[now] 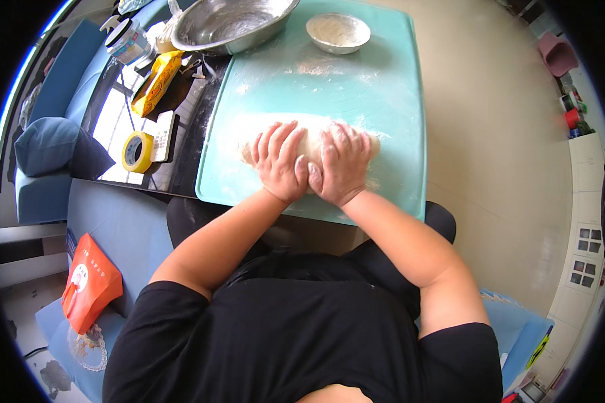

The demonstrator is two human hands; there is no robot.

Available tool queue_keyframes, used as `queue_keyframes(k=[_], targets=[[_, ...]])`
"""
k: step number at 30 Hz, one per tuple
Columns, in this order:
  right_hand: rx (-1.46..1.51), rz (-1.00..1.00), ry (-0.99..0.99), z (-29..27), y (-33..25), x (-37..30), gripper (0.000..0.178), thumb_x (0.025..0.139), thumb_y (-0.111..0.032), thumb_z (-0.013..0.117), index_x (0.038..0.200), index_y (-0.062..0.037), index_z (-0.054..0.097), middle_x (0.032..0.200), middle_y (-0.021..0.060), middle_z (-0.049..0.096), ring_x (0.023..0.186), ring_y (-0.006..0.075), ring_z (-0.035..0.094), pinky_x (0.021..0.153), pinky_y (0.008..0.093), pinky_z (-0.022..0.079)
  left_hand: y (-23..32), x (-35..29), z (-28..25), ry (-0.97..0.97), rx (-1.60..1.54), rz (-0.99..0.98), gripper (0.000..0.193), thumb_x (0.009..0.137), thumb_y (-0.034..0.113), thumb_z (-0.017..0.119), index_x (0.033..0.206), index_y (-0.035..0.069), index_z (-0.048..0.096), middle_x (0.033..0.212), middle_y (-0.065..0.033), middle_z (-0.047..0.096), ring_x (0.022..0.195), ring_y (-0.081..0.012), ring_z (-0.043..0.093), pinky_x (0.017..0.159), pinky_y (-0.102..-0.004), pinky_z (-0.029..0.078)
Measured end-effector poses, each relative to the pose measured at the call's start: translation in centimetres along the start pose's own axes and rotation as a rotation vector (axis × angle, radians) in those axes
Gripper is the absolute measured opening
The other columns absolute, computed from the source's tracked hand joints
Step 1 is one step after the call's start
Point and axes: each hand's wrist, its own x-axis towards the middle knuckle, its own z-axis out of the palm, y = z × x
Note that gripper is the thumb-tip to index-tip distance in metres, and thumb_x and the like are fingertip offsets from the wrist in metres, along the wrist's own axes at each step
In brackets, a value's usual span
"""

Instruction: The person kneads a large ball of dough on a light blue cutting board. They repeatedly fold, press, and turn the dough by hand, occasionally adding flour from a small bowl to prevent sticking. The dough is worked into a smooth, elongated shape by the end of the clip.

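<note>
A long, pale roll of dough [310, 144] lies crosswise on a teal board [376, 80] in front of me. My left hand [279, 161] is on its left part, with the fingers curved over the top toward the far side. My right hand [341, 161] grips the right part the same way, its fingers dusted with flour. Both thumbs meet at the near side of the roll. The palms hide much of the dough; its ends show past the hands. Loose flour is scattered on the board around it.
At the board's far edge stand a large metal basin [230, 46] and a small bowl of flour [338, 33]. On the black table to the left are yellow tape [137, 152], a yellow packet [156, 84] and a jar [127, 43]. An orange bag [93, 282] rests on the blue seat.
</note>
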Motion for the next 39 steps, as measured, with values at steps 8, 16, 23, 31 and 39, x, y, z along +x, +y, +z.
queue_keyframes(k=[8,16,23,31,39], targets=[[-0.001,0.099,0.015,4.5,5.0,5.5,0.038,0.081,-0.035,0.053,0.111,-0.011,0.056,0.109,0.0088,0.058,0.099,0.028,0.053,0.09,0.0451,0.036,-2.6,6.0,4.4,-0.163,0.049,-0.173,0.034,0.082,0.025,0.051,0.114,0.013,0.058,0.116,-0.0074,0.057,0.117,-0.0286,0.046,0.104,-0.0435,0.027],[0.06,0.276,-0.037,7.8,9.2,9.6,0.025,0.085,-0.031,0.049,0.09,-0.0106,0.062,0.084,0.0099,0.066,0.077,0.0317,0.061,0.072,0.0455,0.047,-5.4,10.8,9.4,-0.145,0.159,-0.219,0.025,0.084,0.03,0.05,0.1,0.017,0.063,0.102,-0.0038,0.063,0.103,-0.0255,0.054,0.095,-0.0396,0.035],[-0.014,0.565,-0.521,6.8,8.8,12.9,0.038,0.09,-0.04,0.04,0.096,-0.0112,0.063,0.1,0.0147,0.066,0.097,0.0313,0.062,0.084,0.0436,0.048,-8.3,12.7,10.3,-0.404,0.154,-0.221,0.031,0.089,0.035,0.045,0.103,0.015,0.063,0.106,-0.0103,0.063,0.102,-0.0296,0.057,0.092,-0.0417,0.04],[0.068,0.33,-0.283,-0.9,2.0,9.6,0.02,0.081,-0.02,0.052,0.084,-0.0038,0.064,0.099,0.0168,0.061,0.093,0.0353,0.056,0.085,0.0433,0.044,-0.9,14.8,0.6,-0.838,0.403,0.139,0.031,0.091,0.032,0.044,0.097,0.012,0.067,0.104,-0.0073,0.065,0.099,-0.0297,0.058,0.089,-0.0394,0.043],[-0.105,0.075,-0.035,-1.1,-2.5,-1.2,0.04,0.088,-0.028,0.045,0.125,-0.0097,0.045,0.132,0.0171,0.045,0.12,0.0372,0.042,0.101,0.0519,0.026,2.1,0.4,-1.5,-0.069,0.034,-0.015,0.037,0.082,0.023,0.047,0.114,0.013,0.061,0.121,-0.0056,0.059,0.118,-0.0278,0.049,0.105,-0.0432,0.026]])
